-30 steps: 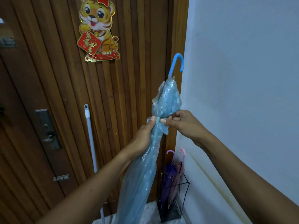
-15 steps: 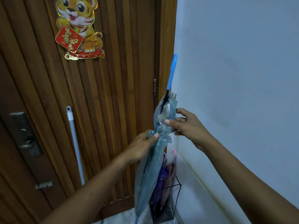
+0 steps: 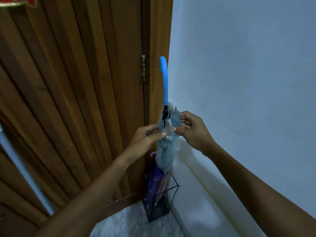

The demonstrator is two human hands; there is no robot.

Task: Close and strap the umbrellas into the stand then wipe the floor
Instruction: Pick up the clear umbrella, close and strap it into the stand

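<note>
A folded clear-blue umbrella (image 3: 165,154) with a bright blue hooked handle (image 3: 164,79) stands upright in the corner, its lower end over the black wire stand (image 3: 173,190). My left hand (image 3: 145,137) pinches the gathered plastic just below the handle from the left. From the right, my right hand (image 3: 191,130) pinches the same bunch, fingers curled at the canopy's top edge. A purple umbrella (image 3: 153,182) and a pink one (image 3: 166,178) sit in the stand. The blue umbrella's tip is hidden behind them.
A slatted wooden door (image 3: 77,100) fills the left, with a hinge (image 3: 143,69) near the frame. A pale blue wall (image 3: 248,82) rises on the right. A white pole (image 3: 22,168) leans on the door. Marbled floor (image 3: 130,223) lies before the stand.
The umbrella has come upright and dropped toward the stand. Both hands have slid up to the bunched top under the handle. The view has tilted down and right.
</note>
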